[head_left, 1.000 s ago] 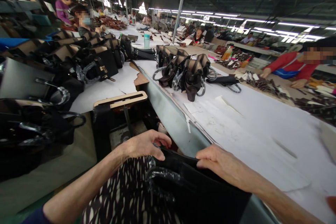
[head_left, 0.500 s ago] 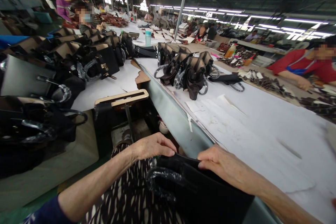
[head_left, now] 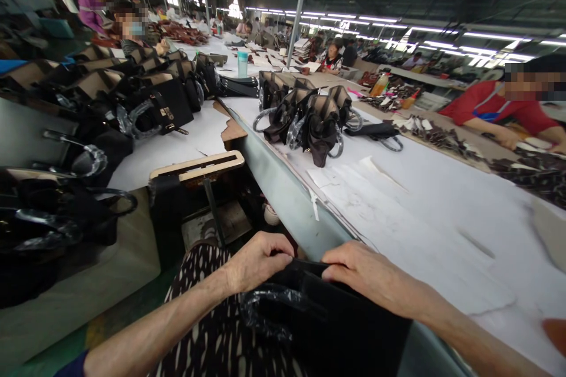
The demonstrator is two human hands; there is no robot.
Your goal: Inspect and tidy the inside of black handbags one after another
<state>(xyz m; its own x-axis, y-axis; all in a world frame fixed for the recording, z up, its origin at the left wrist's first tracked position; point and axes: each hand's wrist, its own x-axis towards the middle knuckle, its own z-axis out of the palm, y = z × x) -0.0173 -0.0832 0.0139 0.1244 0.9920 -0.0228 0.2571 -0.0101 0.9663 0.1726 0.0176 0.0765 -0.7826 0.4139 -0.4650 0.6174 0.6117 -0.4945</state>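
I have both hands on the black bag, which sits on my lap at the near edge of the table. My left hand curls its fingers over the bag's top rim at the left, pinching it. My right hand lies on the same rim just to the right, its fingers pressed together and hooked over the edge. A plastic-wrapped handle shows below my left hand. Farther along the table stands a cluster of finished bags.
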